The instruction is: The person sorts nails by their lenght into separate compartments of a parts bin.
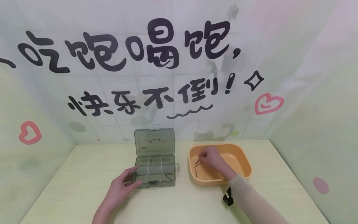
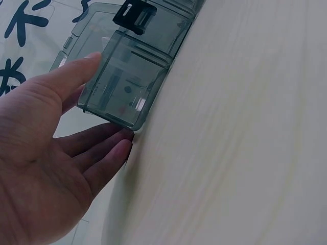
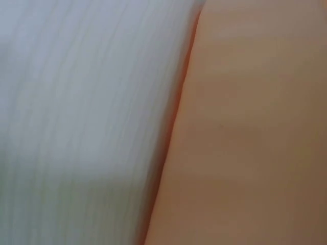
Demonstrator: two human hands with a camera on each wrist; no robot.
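Note:
A clear grey compartment box (image 1: pixel 155 171) stands on the table with its lid (image 1: pixel 154 141) raised. My left hand (image 1: pixel 126 184) lies against its front left corner with straight fingers. In the left wrist view the thumb (image 2: pixel 71 71) rests on the box wall (image 2: pixel 127 81) and the fingertips (image 2: pixel 120 148) touch its lower corner. My right hand (image 1: pixel 209 158) reaches into an orange tray (image 1: pixel 247 166) and pinches thin brown rods (image 1: pixel 198 162) at the tray's left side. The right wrist view is a blur showing only the orange tray (image 3: pixel 250 132).
One small dark bent rod (image 1: pixel 168 176) lies in the box's front right compartment. A black latch (image 2: pixel 134 15) sits on the box front. A black wrist strap (image 1: pixel 228 196) hangs over the pale wooden table (image 1: pixel 84 174). Printed walls close in the back and both sides.

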